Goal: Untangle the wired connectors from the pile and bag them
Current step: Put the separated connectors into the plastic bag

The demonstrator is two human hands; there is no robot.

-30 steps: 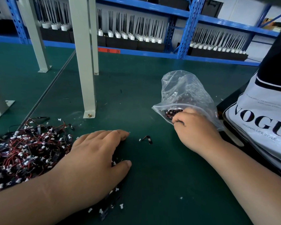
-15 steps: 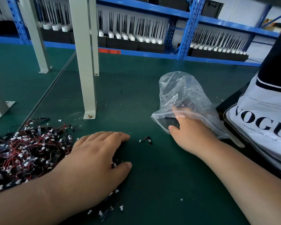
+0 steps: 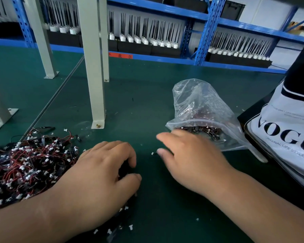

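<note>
Lying just beside right fingers [image 3: 161, 152], loose connector [image 3: 152, 153]

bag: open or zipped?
Open. The bag lies on its side with its zip mouth gaping toward the person, and connectors show in the opening.

Two hands show: the left hand [image 3: 102, 172] and the right hand [image 3: 191, 160]. One clear bag [image 3: 200, 106] lies on the surface [image 3: 147, 102]. There is one pile [image 3: 25, 163] of connectors [image 3: 47, 151], too many to count, and several loose white bits [image 3: 197, 219]. One white tote [image 3: 288, 137], four grey posts [image 3: 93, 67] and one red label [image 3: 120, 56] complete the count.
</note>
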